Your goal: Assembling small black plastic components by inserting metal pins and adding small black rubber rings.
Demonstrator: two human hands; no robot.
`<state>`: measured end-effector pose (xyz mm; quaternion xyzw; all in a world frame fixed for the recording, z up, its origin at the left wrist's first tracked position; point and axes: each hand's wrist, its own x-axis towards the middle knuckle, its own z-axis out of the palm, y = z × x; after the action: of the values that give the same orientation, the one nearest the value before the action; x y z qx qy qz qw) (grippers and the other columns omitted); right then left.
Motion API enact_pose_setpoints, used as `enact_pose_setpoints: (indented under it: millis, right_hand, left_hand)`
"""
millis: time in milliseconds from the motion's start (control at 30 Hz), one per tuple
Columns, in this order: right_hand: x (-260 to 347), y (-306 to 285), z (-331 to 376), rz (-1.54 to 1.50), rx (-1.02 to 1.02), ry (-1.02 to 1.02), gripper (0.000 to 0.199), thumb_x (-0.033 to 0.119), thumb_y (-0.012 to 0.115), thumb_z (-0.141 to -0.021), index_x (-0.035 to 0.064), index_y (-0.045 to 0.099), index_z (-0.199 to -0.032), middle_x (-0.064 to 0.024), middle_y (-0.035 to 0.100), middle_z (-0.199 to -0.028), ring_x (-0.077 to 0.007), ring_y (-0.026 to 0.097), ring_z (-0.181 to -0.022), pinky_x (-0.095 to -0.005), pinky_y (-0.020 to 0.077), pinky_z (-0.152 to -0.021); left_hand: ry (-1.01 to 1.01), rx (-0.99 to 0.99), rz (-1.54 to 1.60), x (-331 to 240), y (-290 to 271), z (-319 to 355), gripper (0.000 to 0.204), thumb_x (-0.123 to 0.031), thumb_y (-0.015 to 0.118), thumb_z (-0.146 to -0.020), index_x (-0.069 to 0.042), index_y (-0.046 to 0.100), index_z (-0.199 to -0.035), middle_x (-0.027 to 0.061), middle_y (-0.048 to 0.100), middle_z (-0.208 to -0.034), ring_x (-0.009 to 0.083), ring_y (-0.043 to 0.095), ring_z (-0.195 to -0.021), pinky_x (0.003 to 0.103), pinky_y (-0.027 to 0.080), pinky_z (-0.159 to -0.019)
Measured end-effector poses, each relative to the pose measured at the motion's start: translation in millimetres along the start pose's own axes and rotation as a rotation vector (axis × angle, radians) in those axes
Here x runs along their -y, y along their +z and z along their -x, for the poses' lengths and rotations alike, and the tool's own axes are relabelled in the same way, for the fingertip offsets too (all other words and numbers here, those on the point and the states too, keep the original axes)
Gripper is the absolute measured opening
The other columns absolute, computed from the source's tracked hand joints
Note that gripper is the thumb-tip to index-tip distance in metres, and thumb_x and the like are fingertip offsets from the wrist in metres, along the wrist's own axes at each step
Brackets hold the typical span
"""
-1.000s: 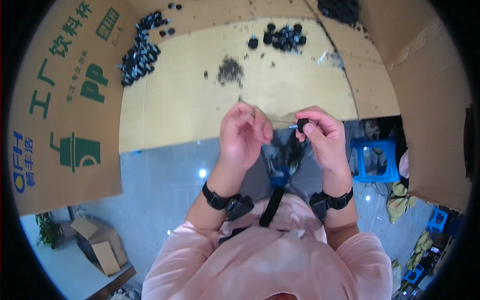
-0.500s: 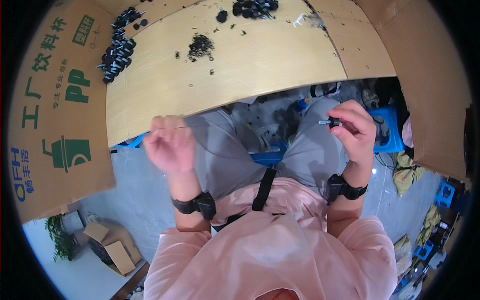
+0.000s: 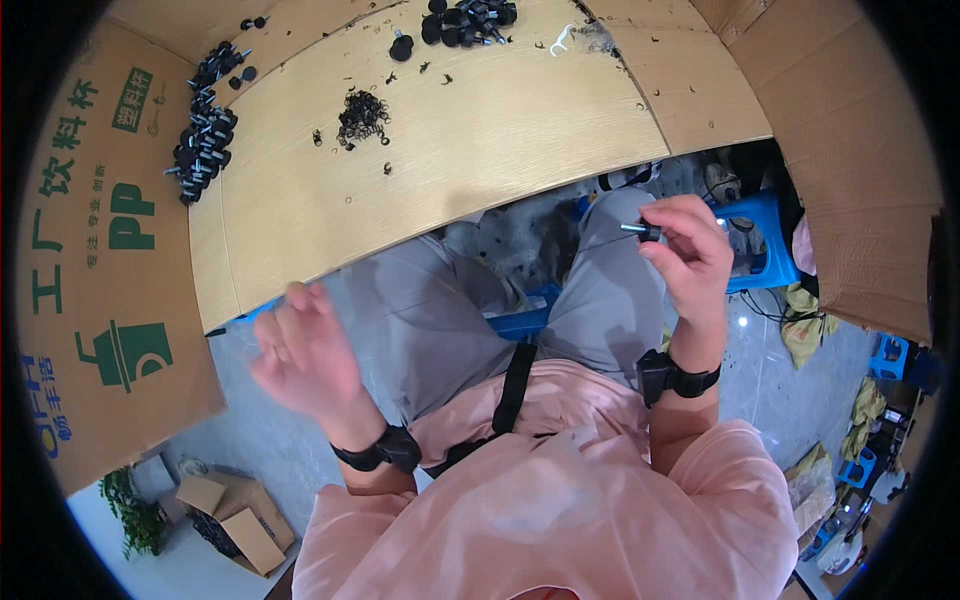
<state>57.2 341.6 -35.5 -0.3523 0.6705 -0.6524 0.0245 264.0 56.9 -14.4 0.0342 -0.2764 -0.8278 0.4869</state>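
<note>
Head view, only camera. Right hand [image 3: 688, 250] up at about 2 o'clock from my chest, over my right knee, pinching a small black knob with a short metal stud [image 3: 640, 231] between thumb and fingertips; the stud points toward 9 o'clock. Left hand [image 3: 305, 350] at 9 o'clock, off the table edge, fingers loosely spread, holding nothing I can make out.

Wooden tabletop [image 3: 470, 130] lies at 12 o'clock. On it: a small heap of dark rings [image 3: 362, 116] at 11 o'clock, a line of black studded knobs [image 3: 205, 140] at 10 o'clock near the printed cardboard wall [image 3: 90, 250], another pile of knobs [image 3: 468, 18] at the far edge.

Handling, my judgement: the knob looks light, rigid, hard plastic over steel, not fragile. Small and smooth enough to slip and roll if dropped on my lap. Best grip seems to be on the black head, leaving the stud clear.
</note>
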Motion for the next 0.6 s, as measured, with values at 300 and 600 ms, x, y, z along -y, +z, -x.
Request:
enact_pose_setpoints:
  millis: [300,600]
  right_hand:
    - [1.5,57.2,14.0,-0.724,-0.085,0.17,0.028,0.004,0.07,-0.081,-0.0021,0.057,-0.105,-0.012,0.054,-0.105,-0.0206,0.061,-0.089,-0.0317,0.0515,-0.079]
    - [4.1,73.2,28.5,-0.831,-0.135,0.191,0.035,0.012,0.076,-0.076,-0.0004,0.058,-0.104,-0.0095,0.053,-0.102,-0.0177,0.055,-0.095,-0.0278,0.0457,-0.082]
  left_hand:
    - [-0.47,0.717,-0.778,80.5,37.9,50.6,0.016,-0.003,0.067,-0.079,-0.001,0.051,-0.076,0.0026,0.05,-0.074,0.0082,0.039,-0.056,0.023,0.032,-0.05]
    - [-0.301,0.608,-0.975,94.5,82.8,48.5,0.028,-0.001,0.066,-0.079,0.0,0.059,-0.106,0.0031,0.059,-0.086,0.0036,0.043,-0.06,0.019,0.032,-0.052]
